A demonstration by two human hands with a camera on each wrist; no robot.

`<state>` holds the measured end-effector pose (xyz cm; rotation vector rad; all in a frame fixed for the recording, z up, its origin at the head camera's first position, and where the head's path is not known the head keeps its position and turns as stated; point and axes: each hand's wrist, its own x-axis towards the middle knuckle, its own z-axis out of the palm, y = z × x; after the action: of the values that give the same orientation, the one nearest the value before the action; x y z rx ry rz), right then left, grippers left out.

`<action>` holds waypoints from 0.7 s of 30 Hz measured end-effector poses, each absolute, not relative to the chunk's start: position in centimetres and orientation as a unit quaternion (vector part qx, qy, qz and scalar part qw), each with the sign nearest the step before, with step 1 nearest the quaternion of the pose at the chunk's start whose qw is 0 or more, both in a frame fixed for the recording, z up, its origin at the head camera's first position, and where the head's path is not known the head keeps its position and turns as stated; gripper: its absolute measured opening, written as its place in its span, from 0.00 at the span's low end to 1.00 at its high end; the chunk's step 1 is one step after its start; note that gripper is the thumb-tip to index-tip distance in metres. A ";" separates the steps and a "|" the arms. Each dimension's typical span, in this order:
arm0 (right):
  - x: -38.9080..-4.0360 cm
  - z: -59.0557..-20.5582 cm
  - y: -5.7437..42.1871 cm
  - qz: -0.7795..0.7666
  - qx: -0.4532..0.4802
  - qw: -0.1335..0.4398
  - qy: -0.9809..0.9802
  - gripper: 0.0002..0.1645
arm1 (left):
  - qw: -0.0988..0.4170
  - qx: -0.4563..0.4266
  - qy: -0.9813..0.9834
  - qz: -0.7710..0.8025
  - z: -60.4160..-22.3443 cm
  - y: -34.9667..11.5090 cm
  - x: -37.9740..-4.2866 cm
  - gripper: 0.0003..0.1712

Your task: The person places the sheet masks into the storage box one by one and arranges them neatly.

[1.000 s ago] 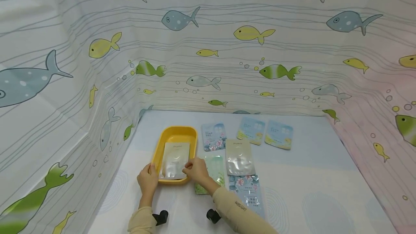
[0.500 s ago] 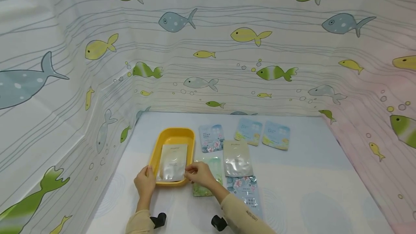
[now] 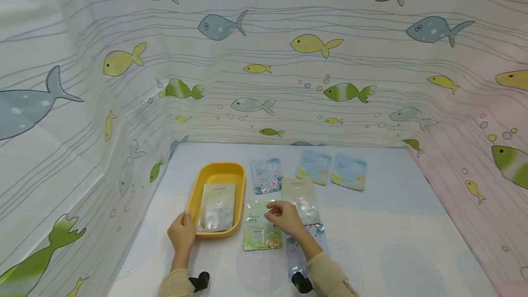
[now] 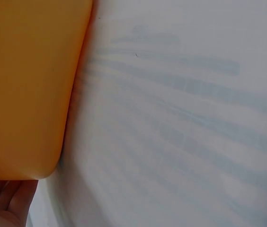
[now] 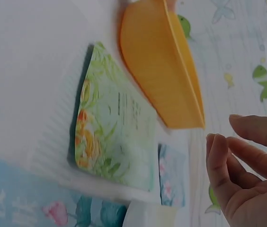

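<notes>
My left hand [image 3: 182, 233] grips the near left rim of a yellow plastic tray [image 3: 241, 196], its fingers [image 4: 20, 198] against the tray's outer wall in the left wrist view. A cream-and-silver mask sachet [image 3: 218, 207] lies in the tray. My right hand [image 3: 285, 217] hovers with loosely bent fingers and nothing between them. Below and left of it lies a green mask sachet [image 3: 257, 228], which shows whole in the right wrist view. Another cream-and-silver sachet [image 3: 299, 191] lies partly behind the right hand. A blue floral sachet [image 3: 297, 255] is partly covered by the right forearm.
Toward the back of the table [image 3: 392, 223] lie a smaller blue floral sachet [image 3: 266, 175] and two light blue sachets, one on the left [image 3: 314, 167] and one on the right [image 3: 349, 172]. A fish-patterned curtain [image 3: 288, 77] encloses the table.
The right hand has left the tray's right edge and moved right, over the sachets, uncovering most of the green one. The left hand keeps its hold on the tray; the view has shifted slightly.
</notes>
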<state>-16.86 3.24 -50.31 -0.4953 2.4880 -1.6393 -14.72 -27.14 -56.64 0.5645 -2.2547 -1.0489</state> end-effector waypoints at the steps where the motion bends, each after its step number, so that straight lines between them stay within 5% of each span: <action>1: -16.9 -50.4 3.8 -0.534 -0.155 0.051 0.830 0.16 | 0.291 0.214 -0.845 -0.395 -56.6 -27.2 -14.7 0.14; 10: -16.1 -51.0 9.2 -0.445 -0.032 -0.064 0.893 0.17 | 0.287 0.211 -0.846 -0.396 -56.7 -27.1 -14.7 0.14; 21: -15.1 -53.2 14.4 -0.324 0.077 0.000 0.943 0.29 | 0.287 0.210 -0.846 -0.398 -56.7 -27.2 -14.8 0.13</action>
<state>-15.09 14.45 -53.16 0.2419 2.9612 -1.0181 -14.76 -27.15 -56.66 0.5607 -2.2588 -1.0634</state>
